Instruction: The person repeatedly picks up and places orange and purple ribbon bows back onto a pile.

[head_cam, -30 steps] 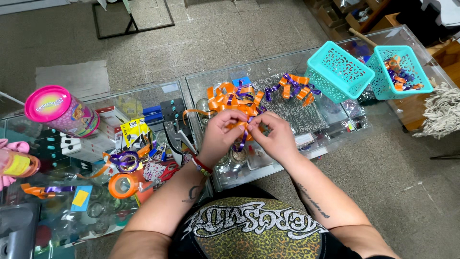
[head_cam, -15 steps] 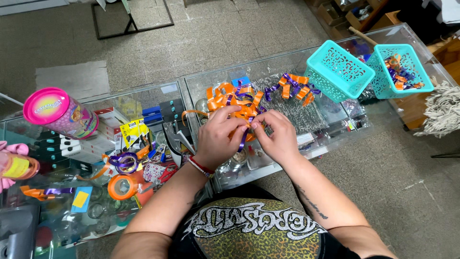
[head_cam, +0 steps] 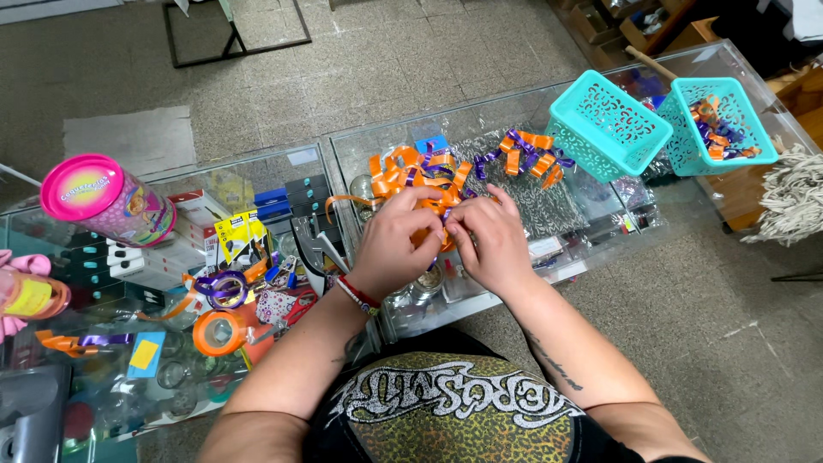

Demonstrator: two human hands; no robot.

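Note:
On a glass display counter [head_cam: 480, 129] lies a heap of curled orange and purple ribbon bows [head_cam: 416, 171]. My left hand [head_cam: 396, 240] and my right hand [head_cam: 489, 240] meet at the heap's near edge, fingers pinched together on one orange and purple ribbon bow [head_cam: 441, 221]. A red bracelet circles my left wrist. A second small cluster of bows [head_cam: 527, 154] lies farther right on the glass.
Two teal plastic baskets stand at the right: one empty [head_cam: 609, 124], one holding bows [head_cam: 720, 124]. On the left glass case are an orange ribbon spool [head_cam: 219, 333], a purple spool [head_cam: 221, 287], a pink-lidded cylinder [head_cam: 107, 201] and small packages. Tiled floor lies beyond.
Both hands have shifted slightly toward the heap and closed tighter around the bow between them; the baskets and spools have stayed put.

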